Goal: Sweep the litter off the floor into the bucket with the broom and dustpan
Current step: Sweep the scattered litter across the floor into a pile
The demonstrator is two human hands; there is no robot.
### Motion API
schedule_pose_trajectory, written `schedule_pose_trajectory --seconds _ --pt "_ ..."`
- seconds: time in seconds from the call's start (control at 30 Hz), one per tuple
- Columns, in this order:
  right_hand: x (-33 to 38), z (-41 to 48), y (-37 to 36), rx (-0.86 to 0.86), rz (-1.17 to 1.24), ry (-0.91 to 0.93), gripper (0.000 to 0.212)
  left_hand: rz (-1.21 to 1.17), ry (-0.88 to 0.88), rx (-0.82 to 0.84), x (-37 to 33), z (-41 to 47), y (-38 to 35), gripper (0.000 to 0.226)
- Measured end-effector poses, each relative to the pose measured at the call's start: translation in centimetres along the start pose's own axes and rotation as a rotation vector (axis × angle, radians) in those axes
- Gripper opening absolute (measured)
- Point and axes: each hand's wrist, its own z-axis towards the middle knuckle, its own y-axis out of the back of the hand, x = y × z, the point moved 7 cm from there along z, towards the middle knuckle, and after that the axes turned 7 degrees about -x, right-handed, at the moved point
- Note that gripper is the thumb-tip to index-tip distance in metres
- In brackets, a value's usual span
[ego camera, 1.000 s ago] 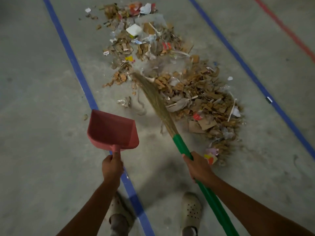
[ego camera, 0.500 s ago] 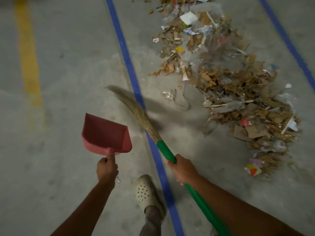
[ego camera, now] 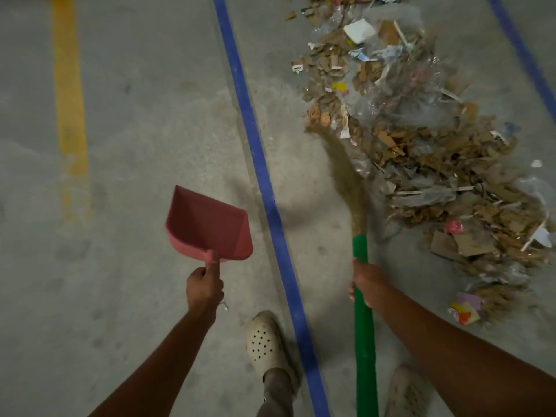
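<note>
My left hand point(ego camera: 204, 286) grips the handle of a red dustpan point(ego camera: 207, 225), held above the floor left of a blue line. My right hand point(ego camera: 365, 281) grips the green handle of the broom point(ego camera: 362, 320). Its straw bristles point(ego camera: 343, 173) reach forward and touch the left edge of the litter pile point(ego camera: 421, 145). The pile is a long heap of cardboard scraps, paper and clear plastic running from the top middle down to the right. No bucket is in view.
The grey concrete floor carries a blue line point(ego camera: 264, 188) between the dustpan and the broom, a second blue line point(ego camera: 523, 55) at the far right and a yellow stripe point(ego camera: 70, 109) at the left. My feet in pale clogs point(ego camera: 266, 344) stand on either side of the blue line.
The broom swung left across the blue line, then back right, so its bristles now meet the pile's left edge. My view shifted left, and the dustpan stayed raised in my left hand.
</note>
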Motion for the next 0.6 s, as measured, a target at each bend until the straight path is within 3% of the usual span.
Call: schedule_pose_trajectory --seconds 0.13,0.27,0.6 --pt "1.6 0.3 4.7 -0.074 0.13 0.059 0.046 -0.001 -0.029 0.06 -2.3 -0.6 -3.0 0.061" --pt "3.4 -3.1 7.5 -0.086 0.012 0.266 0.038 -0.024 -0.034 0.106 -4.6 -1.6 -5.1 0.062" --pt "11.4 -12.2 3.7 0.052 -0.159 0.42 0.036 -0.114 -0.022 0.134 -11.8 -2.4 -4.5 0.058"
